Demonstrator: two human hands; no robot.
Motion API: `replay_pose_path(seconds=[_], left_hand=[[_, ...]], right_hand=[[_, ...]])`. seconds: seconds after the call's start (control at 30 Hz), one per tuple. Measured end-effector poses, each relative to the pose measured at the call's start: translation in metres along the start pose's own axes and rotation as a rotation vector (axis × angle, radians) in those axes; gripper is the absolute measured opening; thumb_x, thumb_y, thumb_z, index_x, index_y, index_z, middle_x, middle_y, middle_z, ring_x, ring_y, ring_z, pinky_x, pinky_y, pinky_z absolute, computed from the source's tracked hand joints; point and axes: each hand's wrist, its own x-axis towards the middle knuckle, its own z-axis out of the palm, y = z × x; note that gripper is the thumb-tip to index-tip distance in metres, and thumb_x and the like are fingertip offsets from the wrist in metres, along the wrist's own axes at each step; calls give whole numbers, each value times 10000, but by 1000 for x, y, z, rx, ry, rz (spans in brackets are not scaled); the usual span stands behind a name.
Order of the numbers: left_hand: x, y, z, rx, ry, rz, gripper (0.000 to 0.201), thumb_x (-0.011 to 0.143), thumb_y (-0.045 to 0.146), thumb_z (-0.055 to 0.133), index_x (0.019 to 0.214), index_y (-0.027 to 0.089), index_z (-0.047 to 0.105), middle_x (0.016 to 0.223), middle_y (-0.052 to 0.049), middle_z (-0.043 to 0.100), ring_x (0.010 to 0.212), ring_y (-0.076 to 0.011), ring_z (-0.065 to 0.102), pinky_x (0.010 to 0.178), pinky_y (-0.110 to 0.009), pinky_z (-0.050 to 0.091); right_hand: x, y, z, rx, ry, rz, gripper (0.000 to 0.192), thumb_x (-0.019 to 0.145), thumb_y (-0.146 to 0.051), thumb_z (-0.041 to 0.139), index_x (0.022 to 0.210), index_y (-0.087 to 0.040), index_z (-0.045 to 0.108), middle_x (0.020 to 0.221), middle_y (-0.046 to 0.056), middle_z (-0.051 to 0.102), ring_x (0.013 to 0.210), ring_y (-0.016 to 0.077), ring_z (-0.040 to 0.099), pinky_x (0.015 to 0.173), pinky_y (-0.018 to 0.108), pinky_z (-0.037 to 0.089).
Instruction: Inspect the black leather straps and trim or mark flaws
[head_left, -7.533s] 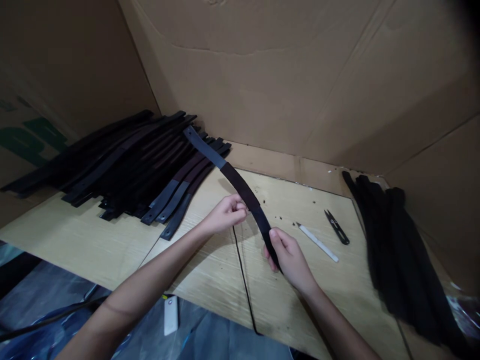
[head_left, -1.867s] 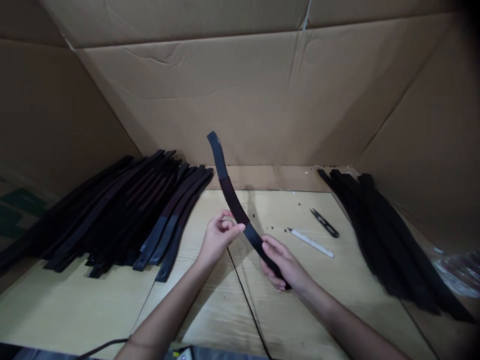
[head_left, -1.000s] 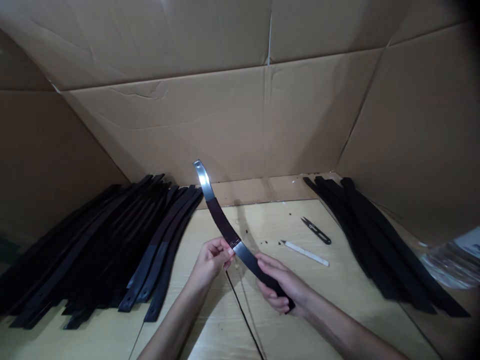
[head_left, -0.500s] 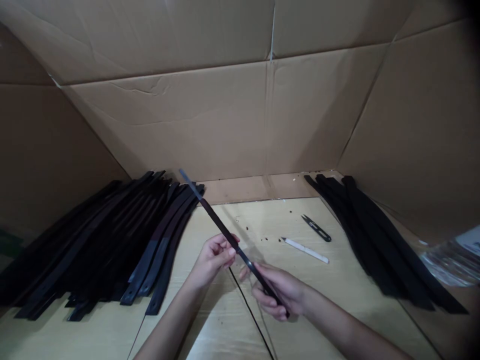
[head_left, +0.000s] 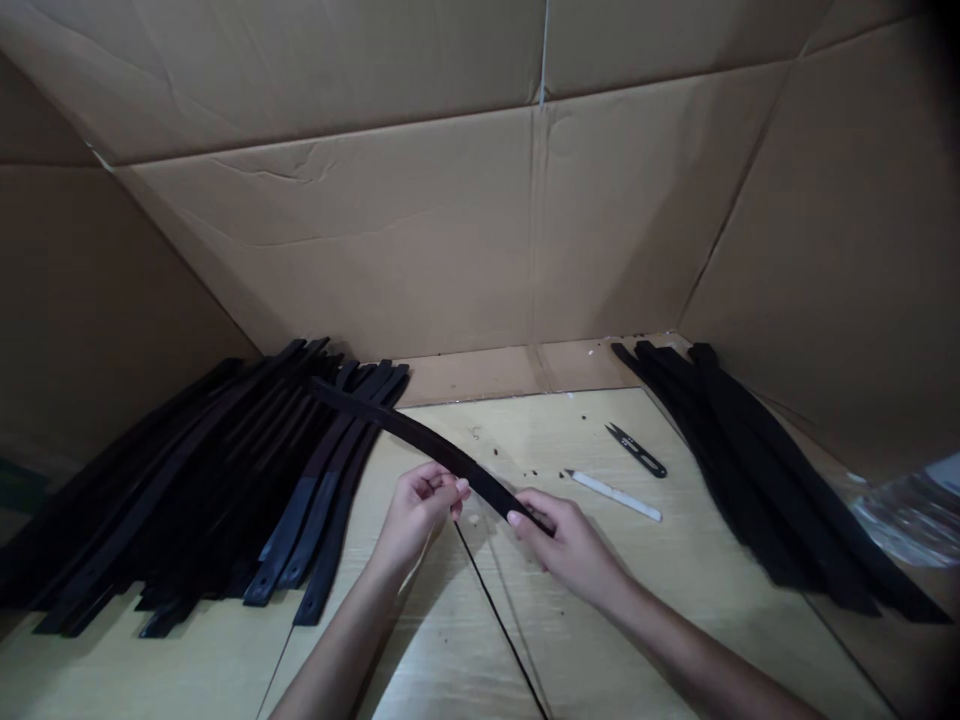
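A curved black strap [head_left: 429,443] slants across the middle, its flat face showing. Its near end is gripped between the thumb and fingers of my right hand [head_left: 571,545]. My left hand [head_left: 416,515] is beside the strap's middle, thumb and fingertips pinched together on a thin dark cord [head_left: 491,602]. From those fingertips the cord runs tautly down past the bottom edge of the picture. Part of the strap's surface has a wrapped or textured look. Whether my left fingers also touch the strap, I cannot tell.
Many black straps are piled on the left [head_left: 225,480], and a smaller pile of straps [head_left: 757,480] lies right. Thread snips [head_left: 636,452] and a white pen-like tool [head_left: 615,495] rest on the table [head_left: 600,640]. Cardboard walls [head_left: 360,240] surround it. A clear plastic item [head_left: 911,520] is at far right.
The strap has turned from nearly edge-on to show its broad face, and its far end has swung left and down. My right hand has shifted up and changed its hold.
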Motion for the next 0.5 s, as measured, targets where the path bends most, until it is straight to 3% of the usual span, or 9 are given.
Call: replay_pose_path(seconds=[0.23, 0.5], left_hand=[[0, 3, -1, 46, -28, 7, 183, 706, 259, 729, 640, 134, 612, 558, -4, 579, 514, -116, 502, 533, -233, 362], [0, -7, 7, 36, 24, 54, 157, 717, 235, 697, 657, 147, 581, 582, 18, 535, 527, -110, 479, 537, -223, 380]], right_hand=[[4, 5, -1, 74, -14, 2, 255, 937, -394, 537, 926, -158, 632, 643, -29, 444, 467, 87, 405, 410, 198, 291], [2, 5, 1, 65, -39, 4, 307, 933, -437, 538, 899, -146, 629, 659, -29, 451, 437, 64, 389, 373, 184, 279]])
